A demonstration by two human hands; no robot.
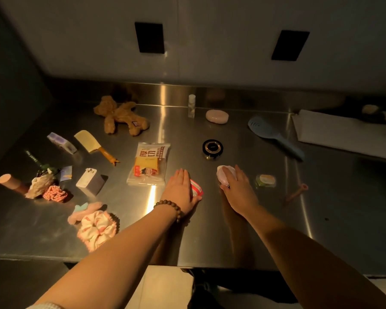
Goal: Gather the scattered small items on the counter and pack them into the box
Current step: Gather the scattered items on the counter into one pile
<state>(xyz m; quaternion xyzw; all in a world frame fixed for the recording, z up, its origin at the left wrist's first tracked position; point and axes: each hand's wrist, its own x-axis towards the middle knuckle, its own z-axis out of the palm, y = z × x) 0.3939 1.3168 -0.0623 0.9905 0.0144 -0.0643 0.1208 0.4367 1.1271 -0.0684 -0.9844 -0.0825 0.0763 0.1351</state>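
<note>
- Steel counter (210,237) under dim warm light, seen from above; two bare forearms reach in from 6 o'clock
- Left hand (180,190), beaded bracelet (168,208) at the wrist, lies flat with straight fingers on a red-and-white packet (196,188); the packet shows at the hand's 3 o'clock edge
- Right hand (237,190) curls its fingers over a pale pink oval item (223,176), which sticks out at the hand's 10 o'clock side; whether it is lifted off the counter I cannot tell
- Small green-and-yellow sachet (265,180) just beside the right hand at 3 o'clock; black round compact (212,148) at 12 o'clock from both hands
- Snack packet (148,163) near the left hand at 10 o'clock; pink scrunchie (97,229) at its 8 o'clock
- Brown plush toy (120,117), pink soap (217,116) and blue hairbrush (274,137) well apart from the hands, toward 12 o'clock
- White box (343,134) lies at 2 o'clock from the right hand, well apart, at the counter's far right
</note>
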